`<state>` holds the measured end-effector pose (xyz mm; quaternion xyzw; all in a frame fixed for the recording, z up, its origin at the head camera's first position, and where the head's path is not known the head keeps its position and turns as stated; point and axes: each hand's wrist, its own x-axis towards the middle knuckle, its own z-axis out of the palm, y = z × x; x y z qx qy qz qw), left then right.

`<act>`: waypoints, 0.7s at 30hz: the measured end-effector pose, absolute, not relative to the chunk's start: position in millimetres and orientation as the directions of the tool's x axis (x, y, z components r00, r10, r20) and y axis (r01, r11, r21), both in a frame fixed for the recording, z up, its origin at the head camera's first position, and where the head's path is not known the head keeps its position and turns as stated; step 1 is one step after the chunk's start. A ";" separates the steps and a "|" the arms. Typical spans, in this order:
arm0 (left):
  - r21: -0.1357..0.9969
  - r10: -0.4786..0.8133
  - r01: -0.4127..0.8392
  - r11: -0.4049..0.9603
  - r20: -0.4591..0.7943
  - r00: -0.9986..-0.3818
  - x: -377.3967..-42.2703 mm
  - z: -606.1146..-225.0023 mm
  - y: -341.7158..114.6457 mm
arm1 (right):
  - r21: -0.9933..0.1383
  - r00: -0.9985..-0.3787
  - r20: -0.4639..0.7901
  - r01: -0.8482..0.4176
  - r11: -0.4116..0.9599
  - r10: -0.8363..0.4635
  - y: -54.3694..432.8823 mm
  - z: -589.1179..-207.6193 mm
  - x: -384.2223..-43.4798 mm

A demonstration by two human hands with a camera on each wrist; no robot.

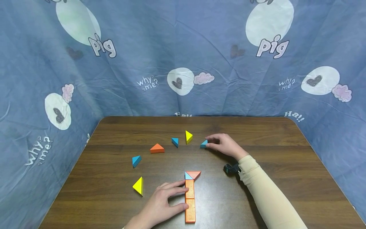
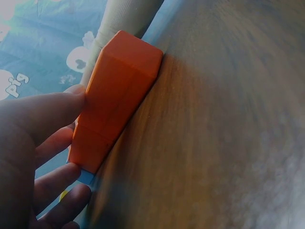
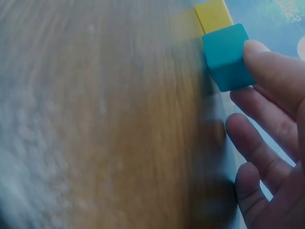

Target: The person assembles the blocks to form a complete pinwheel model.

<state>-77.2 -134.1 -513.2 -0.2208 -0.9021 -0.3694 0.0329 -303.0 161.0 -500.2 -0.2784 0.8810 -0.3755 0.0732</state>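
Observation:
Two orange rectangular blocks [image 1: 190, 210] lie end to end in a column on the table. At its far end a small blue triangular block [image 1: 188, 176] and an orange triangular block [image 1: 194, 174] sit side by side. My left hand [image 1: 166, 200] rests its thumb and fingertips against the column's left side, fingers extended. In the left wrist view the orange block [image 2: 114, 90] shows beside the thumb. Farther back, my right hand [image 1: 226, 146] pinches another blue triangular block [image 1: 203, 144] between thumb and index finger; its other fingers are loosely bent.
Loose triangular blocks form an arc to the left: yellow [image 1: 138, 186], blue [image 1: 136, 161], orange [image 1: 157, 148], blue [image 1: 175, 142] and yellow [image 1: 188, 137]. A black strap [image 1: 231, 169] is on the right wrist. A blue printed cloth [image 1: 200, 47] hangs behind the wooden table [image 1: 271, 130].

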 end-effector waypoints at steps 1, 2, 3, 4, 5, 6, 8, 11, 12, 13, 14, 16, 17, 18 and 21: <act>0.651 0.373 0.423 0.630 0.223 -0.900 -77.2 -513.3 -134.0 | -0.702 -0.835 0.083 -0.436 0.562 -0.544 161.1 -500.4 -302.5; 0.650 0.373 0.422 0.632 0.222 -0.901 -77.1 -513.5 -134.0 | -0.701 -0.835 0.088 -0.439 0.562 -0.543 161.1 -500.5 -301.8; 0.650 0.373 0.421 0.632 0.220 -0.901 -77.0 -513.7 -134.0 | -0.701 -0.835 0.092 -0.441 0.560 -0.542 160.9 -500.4 -301.1; 0.651 0.373 0.420 0.632 0.220 -0.901 -77.0 -513.7 -134.0 | -0.702 -0.835 0.094 -0.441 0.559 -0.542 160.5 -499.8 -300.1; 0.652 0.373 0.420 0.631 0.219 -0.902 -77.0 -513.8 -134.1 | -0.703 -0.836 0.095 -0.441 0.558 -0.541 160.0 -499.1 -299.0; 0.652 0.374 0.420 0.631 0.219 -0.901 -77.0 -513.9 -134.1 | -0.704 -0.835 0.096 -0.441 0.556 -0.542 159.3 -498.3 -297.9; 0.654 0.374 0.419 0.630 0.217 -0.902 -77.2 -514.0 -134.3 | -0.709 -0.834 0.095 -0.440 0.551 -0.544 157.9 -496.8 -295.4; 0.652 0.375 0.420 0.632 0.216 -0.901 -77.4 -514.3 -134.6 | -0.710 -0.835 0.093 -0.437 0.552 -0.542 155.5 -494.5 -292.0; 0.649 0.376 0.421 0.633 0.217 -0.901 -77.5 -514.4 -134.7 | -0.711 -0.835 0.093 -0.437 0.551 -0.543 154.7 -493.7 -290.8; 0.649 0.377 0.421 0.634 0.217 -0.901 -77.6 -514.5 -134.8 | -0.710 -0.833 0.097 -0.442 0.549 -0.545 154.1 -492.9 -289.6; 0.646 0.378 0.422 0.636 0.216 -0.900 -77.6 -514.5 -134.9 | -0.708 -0.833 0.100 -0.444 0.549 -0.545 153.5 -492.2 -288.5; 0.644 0.380 0.423 0.637 0.215 -0.900 -77.6 -514.4 -135.0 | -0.707 -0.830 0.109 -0.452 0.545 -0.547 152.4 -490.4 -285.9; 0.644 0.381 0.422 0.638 0.213 -0.900 -77.6 -514.3 -135.0 | -0.708 -0.828 0.114 -0.455 0.540 -0.549 151.8 -489.7 -284.5; 0.644 0.381 0.421 0.639 0.211 -0.900 -77.6 -514.1 -135.0 | -0.710 -0.826 0.120 -0.459 0.535 -0.550 151.2 -489.1 -283.2; 0.649 0.382 0.417 0.637 0.204 -0.901 -77.6 -513.5 -135.0 | -0.712 -0.821 0.131 -0.468 0.524 -0.555 148.9 -487.9 -279.1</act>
